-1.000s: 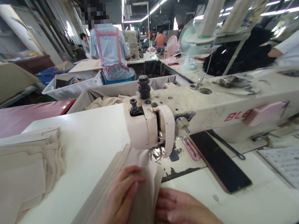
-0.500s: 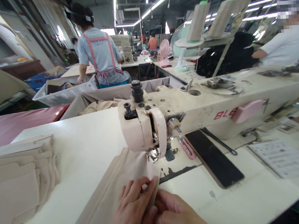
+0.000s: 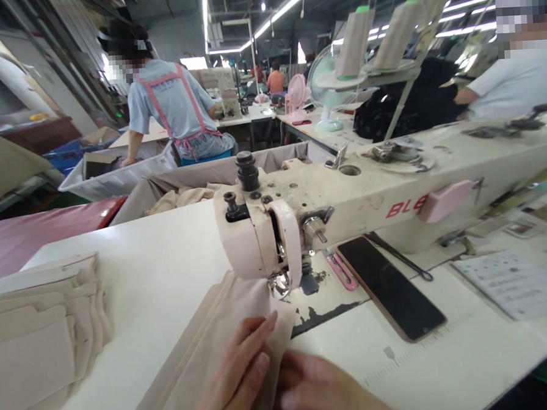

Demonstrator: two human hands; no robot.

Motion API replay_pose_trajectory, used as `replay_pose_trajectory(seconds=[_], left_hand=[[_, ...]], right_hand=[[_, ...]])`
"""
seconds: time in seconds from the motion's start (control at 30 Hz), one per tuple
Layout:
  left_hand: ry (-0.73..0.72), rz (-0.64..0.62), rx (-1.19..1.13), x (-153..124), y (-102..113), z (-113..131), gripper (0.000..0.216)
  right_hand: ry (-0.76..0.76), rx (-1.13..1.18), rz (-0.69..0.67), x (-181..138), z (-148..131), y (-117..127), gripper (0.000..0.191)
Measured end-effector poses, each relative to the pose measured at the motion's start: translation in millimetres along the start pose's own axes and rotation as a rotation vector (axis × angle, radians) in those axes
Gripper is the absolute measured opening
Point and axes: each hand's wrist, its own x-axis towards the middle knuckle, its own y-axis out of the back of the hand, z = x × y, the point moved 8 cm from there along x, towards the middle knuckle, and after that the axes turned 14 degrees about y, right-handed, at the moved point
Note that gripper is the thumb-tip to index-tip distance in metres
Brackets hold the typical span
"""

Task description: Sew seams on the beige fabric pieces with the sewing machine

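Left hand point(image 3: 239, 378) lies flat, fingers now straightened, pressing the beige fabric point(image 3: 220, 330) on the table point(image 3: 166, 259) before the presser foot point(image 3: 278, 285); right hand point(image 3: 320, 392) rests beside its edge, gripping nothing visible. Pinching has given way to flattening, so the piece seems aligned.

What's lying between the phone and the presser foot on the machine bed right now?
In the head view, a pink clip-like tool lies between the phone and the presser foot, on the worn machine bed with chipped dark paint.
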Motion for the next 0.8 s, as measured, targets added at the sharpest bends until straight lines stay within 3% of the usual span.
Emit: replay_pose_trajectory(seconds=[0.1,0.17,0.33,0.47,0.57,0.67,0.8], left_hand=[[0.028,0.004,-0.111,-0.7,1.9,-17.1,0.039],[-0.007,0.002,-0.122,-3.8,-0.4,-19.2,0.039],[-0.130,-0.006,-0.071,-3.6,0.5,3.0,0.039],[-0.142,-0.038,0.051,28.9,8.7,26.5,0.033],[-0.180,-0.118,0.169,55.9,3.1,36.8,0.027],[-0.225,-0.126,0.196,68.4,-2.1,36.1,0.025],[-0.259,-0.080,0.167,65.5,-4.3,27.2,0.025]], right_hand=[[0.026,0.134,0.271,8.3,-16.1,20.9,0.032],[0.017,0.124,0.364,13.0,-19.0,29.7,0.026],[0.016,-0.026,0.415,25.6,-14.1,39.9,0.030],[0.036,-0.079,0.458,29.5,-10.8,46.2,0.040],[0.034,-0.098,0.471,29.5,-9.7,49.8,0.043],[0.029,-0.091,0.464,29.7,-10.0,51.3,0.039],[0.041,-0.049,0.448,30.3,-13.2,48.8,0.024]])
